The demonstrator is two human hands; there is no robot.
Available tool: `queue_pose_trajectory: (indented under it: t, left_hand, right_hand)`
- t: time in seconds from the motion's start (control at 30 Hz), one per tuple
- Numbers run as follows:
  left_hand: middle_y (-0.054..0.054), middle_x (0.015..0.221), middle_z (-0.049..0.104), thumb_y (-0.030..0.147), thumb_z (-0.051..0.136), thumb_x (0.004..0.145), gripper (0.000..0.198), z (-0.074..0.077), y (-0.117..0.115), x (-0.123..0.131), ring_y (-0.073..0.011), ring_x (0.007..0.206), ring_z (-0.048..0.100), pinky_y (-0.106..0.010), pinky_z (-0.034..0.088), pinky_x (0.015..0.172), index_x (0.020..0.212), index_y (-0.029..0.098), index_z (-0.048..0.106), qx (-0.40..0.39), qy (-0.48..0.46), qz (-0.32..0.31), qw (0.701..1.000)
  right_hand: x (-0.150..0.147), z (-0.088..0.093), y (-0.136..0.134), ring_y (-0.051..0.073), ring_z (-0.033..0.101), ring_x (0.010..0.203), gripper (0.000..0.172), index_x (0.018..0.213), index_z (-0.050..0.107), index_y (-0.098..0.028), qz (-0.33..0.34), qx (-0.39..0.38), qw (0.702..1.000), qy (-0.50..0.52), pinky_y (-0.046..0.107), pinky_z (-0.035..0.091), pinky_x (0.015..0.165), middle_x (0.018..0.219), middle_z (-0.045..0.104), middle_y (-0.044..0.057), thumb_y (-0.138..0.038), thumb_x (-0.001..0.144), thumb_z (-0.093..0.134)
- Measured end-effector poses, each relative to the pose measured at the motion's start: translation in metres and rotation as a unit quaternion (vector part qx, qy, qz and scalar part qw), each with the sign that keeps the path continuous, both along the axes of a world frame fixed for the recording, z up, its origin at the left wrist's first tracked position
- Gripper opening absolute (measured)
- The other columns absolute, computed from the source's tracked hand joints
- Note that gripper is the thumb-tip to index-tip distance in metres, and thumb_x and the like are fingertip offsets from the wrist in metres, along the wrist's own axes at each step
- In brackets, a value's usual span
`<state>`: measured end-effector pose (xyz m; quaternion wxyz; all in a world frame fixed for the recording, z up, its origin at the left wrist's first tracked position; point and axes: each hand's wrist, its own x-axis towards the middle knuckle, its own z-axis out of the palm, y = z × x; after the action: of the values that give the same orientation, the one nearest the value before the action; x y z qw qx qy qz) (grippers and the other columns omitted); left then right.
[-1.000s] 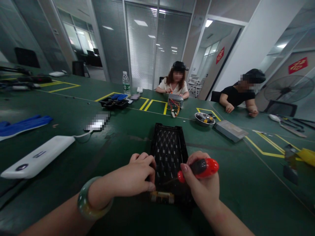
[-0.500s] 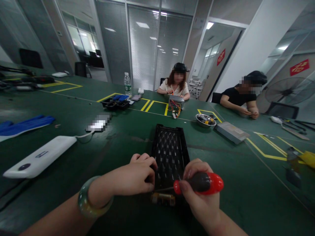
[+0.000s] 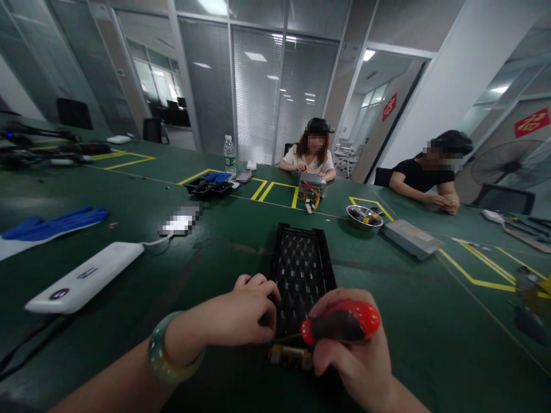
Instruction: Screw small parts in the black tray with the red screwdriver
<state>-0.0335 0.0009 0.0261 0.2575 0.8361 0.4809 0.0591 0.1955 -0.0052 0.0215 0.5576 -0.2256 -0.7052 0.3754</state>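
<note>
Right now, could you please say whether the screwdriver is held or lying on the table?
Held: the right hand grips the screwdriver by its handle, the shaft pointing toward the left hand.

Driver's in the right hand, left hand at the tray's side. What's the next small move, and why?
I'd probably slide the left hand a little farther up the tray: the screwdriver in the right hand points toward it, and the tip, close by its fingers, is hard to make out.
</note>
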Motion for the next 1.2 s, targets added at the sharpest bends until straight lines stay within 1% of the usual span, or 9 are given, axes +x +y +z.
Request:
queue_pose_trajectory:
  t: [0.07, 0.13, 0.27, 0.43, 0.53, 0.7, 0.83, 0.97, 1.2]
  left_hand:
    - [0.002, 0.12, 0.06, 0.034, 0.072, 0.083, 0.009, 0.0, 0.0, 0.0, -0.0253, 0.115, 0.047, -0.043, 0.024, 0.101, 0.079, 0.028, 0.077, -0.001, -0.002, -0.001, 1.0]
    - [0.002, 0.12, 0.061, 0.034, 0.071, 0.083, 0.009, 0.002, -0.001, 0.001, -0.0254, 0.115, 0.047, -0.043, 0.024, 0.101, 0.078, 0.028, 0.077, -0.003, -0.003, 0.001, 1.0]
    - [0.002, 0.12, 0.061, 0.032, 0.071, 0.083, 0.009, 0.006, -0.002, 0.002, -0.0249, 0.115, 0.047, -0.043, 0.024, 0.101, 0.078, 0.026, 0.076, -0.014, -0.003, 0.006, 1.0]
    - [0.003, 0.12, 0.061, 0.032, 0.071, 0.083, 0.009, 0.004, -0.002, 0.001, -0.0245, 0.114, 0.047, -0.044, 0.024, 0.102, 0.078, 0.027, 0.076, -0.002, 0.001, 0.004, 1.0]
    - [0.003, 0.119, 0.061, 0.032, 0.071, 0.083, 0.009, 0.003, -0.002, 0.001, -0.0242, 0.113, 0.048, -0.044, 0.025, 0.101, 0.077, 0.026, 0.075, -0.001, -0.003, 0.004, 1.0]
    - [0.001, 0.12, 0.062, 0.031, 0.071, 0.082, 0.008, 0.001, -0.001, 0.0, -0.0249, 0.113, 0.048, -0.044, 0.025, 0.099, 0.079, 0.026, 0.076, 0.004, -0.009, -0.001, 1.0]
    - [0.002, 0.121, 0.061, 0.031, 0.071, 0.082, 0.008, -0.001, -0.001, -0.001, -0.0257, 0.114, 0.048, -0.045, 0.024, 0.102, 0.079, 0.028, 0.077, 0.002, -0.013, 0.001, 1.0]
    - [0.002, 0.121, 0.061, 0.032, 0.07, 0.083, 0.009, 0.0, -0.001, 0.0, -0.0257, 0.115, 0.048, -0.046, 0.024, 0.104, 0.078, 0.028, 0.077, 0.002, -0.008, 0.004, 1.0]
    - [0.0, 0.122, 0.062, 0.031, 0.069, 0.083, 0.009, 0.003, -0.002, 0.002, -0.0265, 0.116, 0.048, -0.045, 0.025, 0.101, 0.08, 0.027, 0.077, 0.006, 0.0, -0.001, 1.0]
  right_hand:
    - [0.003, 0.002, 0.001, 0.016, 0.065, 0.081, 0.041, 0.112, 0.065, -0.031, -0.014, 0.012, 0.999, -0.038, 0.026, 0.057, 0.069, 0.094, 0.066, -0.001, -0.035, 0.077, 0.087]
    - [0.005, 0.002, 0.001, 0.016, 0.064, 0.078, 0.052, 0.125, 0.065, -0.033, -0.02, 0.017, 0.998, -0.051, 0.026, 0.057, 0.069, 0.092, 0.064, -0.001, -0.038, 0.078, 0.086]
    - [0.005, -0.001, -0.001, 0.015, 0.068, 0.077, 0.074, 0.148, 0.044, -0.042, 0.016, -0.032, 0.999, -0.024, 0.025, 0.061, 0.072, 0.096, 0.068, -0.002, -0.033, 0.085, 0.081]
    - [0.007, -0.004, -0.004, 0.017, 0.07, 0.091, 0.051, 0.148, 0.044, -0.037, 0.052, -0.033, 0.997, -0.056, 0.031, 0.061, 0.083, 0.113, 0.067, 0.005, -0.024, 0.1, 0.057]
    - [0.005, -0.004, -0.002, 0.017, 0.07, 0.087, 0.054, 0.146, 0.046, -0.038, 0.055, -0.043, 0.997, -0.045, 0.03, 0.062, 0.08, 0.11, 0.065, 0.004, -0.026, 0.096, 0.063]
    - [-0.001, -0.006, 0.002, 0.015, 0.07, 0.074, 0.076, 0.139, 0.056, -0.041, 0.021, -0.093, 0.995, -0.003, 0.026, 0.063, 0.073, 0.093, 0.067, -0.003, -0.021, 0.073, 0.089]
    - [0.003, -0.008, 0.004, 0.017, 0.072, 0.088, 0.081, 0.154, 0.036, -0.039, 0.024, -0.109, 0.994, -0.024, 0.031, 0.062, 0.085, 0.1, 0.072, 0.0, -0.021, 0.087, 0.077]
    - [0.007, -0.005, 0.005, 0.015, 0.07, 0.096, 0.066, 0.156, 0.029, -0.038, 0.041, -0.094, 0.993, -0.059, 0.03, 0.059, 0.09, 0.113, 0.069, 0.003, -0.023, 0.099, 0.059]
    - [0.004, -0.007, 0.009, 0.018, 0.069, 0.079, 0.082, 0.153, 0.034, -0.038, 0.025, -0.114, 0.991, -0.071, 0.032, 0.061, 0.074, 0.096, 0.069, 0.0, -0.025, 0.085, 0.079]
